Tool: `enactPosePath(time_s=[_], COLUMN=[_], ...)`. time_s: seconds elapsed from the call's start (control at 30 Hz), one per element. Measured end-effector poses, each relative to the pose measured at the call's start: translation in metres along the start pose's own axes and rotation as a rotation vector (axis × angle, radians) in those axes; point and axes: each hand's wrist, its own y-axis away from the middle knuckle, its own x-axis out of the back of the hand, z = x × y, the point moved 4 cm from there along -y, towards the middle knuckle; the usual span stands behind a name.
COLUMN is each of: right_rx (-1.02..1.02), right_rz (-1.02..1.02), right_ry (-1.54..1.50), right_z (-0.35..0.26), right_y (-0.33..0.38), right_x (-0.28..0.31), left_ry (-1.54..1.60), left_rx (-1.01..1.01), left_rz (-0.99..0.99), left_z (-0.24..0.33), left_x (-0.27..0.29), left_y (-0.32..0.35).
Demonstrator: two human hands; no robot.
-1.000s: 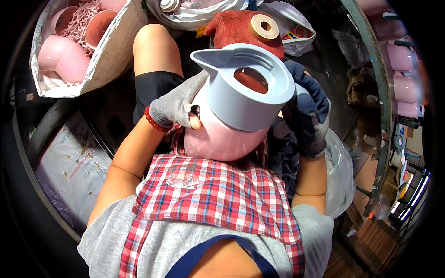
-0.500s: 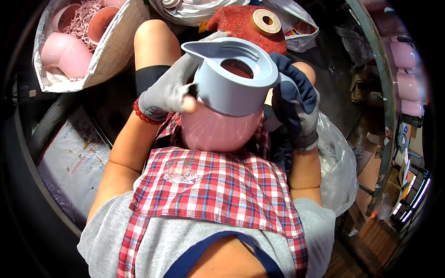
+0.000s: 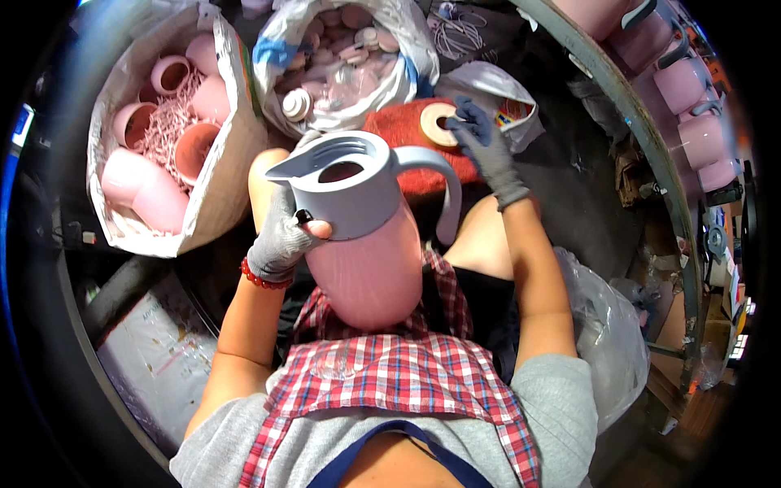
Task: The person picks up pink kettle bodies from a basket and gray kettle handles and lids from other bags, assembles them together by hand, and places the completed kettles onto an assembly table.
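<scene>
A pink jug (image 3: pixel 370 272) with a pale grey-blue spouted collar (image 3: pixel 351 191) and handle (image 3: pixel 439 175) is tilted in my lap, its spout toward the left. My gloved left hand (image 3: pixel 285 224) is closed around the collar's left side, thumb in front and fingers partly hidden behind. The jug's round top opening (image 3: pixel 340 172) is uncovered. My right hand (image 3: pixel 488 150), in a grey and dark-blue glove, reaches past the handle and pinches the right edge of a cream roll (image 3: pixel 431 124) with a centre hole. Beneath the roll lies a red cloth-covered bundle (image 3: pixel 407 175).
At far left stands a white sack (image 3: pixel 220 191) of pink jug bodies and shredded paper. Beside it a white bag (image 3: pixel 272 45) holds pink and white round parts. Several pink jugs (image 3: pixel 679 85) line the right, behind a metal frame (image 3: pixel 679 187). Clear plastic (image 3: pixel 602 325) lies by my right arm.
My right hand has left the jug's handle and moved forward to the cream roll. My left hand still holds the collar, and the jug has shifted left. The view now takes in more ahead.
</scene>
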Motion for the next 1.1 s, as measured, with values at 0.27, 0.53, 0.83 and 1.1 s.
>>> enactPosePath(time_s=[0.27, 0.53, 0.83, 1.1], right_rx=[0.013, -0.304, 0.7, 0.58], right_rz=[-0.345, -0.009, 0.148, -0.073], right_ry=[0.964, 0.149, 0.48, 0.952], right_z=[0.092, 0.035, -0.231, -0.162], right_y=[-0.037, -0.07, -0.061, -0.072], right_x=[-0.05, 0.071, 0.035, -0.018], left_ry=[-0.304, -0.165, -0.387, -0.765], left_rx=[-0.339, -0.406, -0.333, -0.31], left_rz=[0.05, -0.079, -0.124, -0.13], left_z=[-0.019, -0.082, -0.081, -0.074], left_x=[-0.008, -0.03, -0.029, -0.025], left_y=[-0.079, -0.126, -0.13, -0.106])
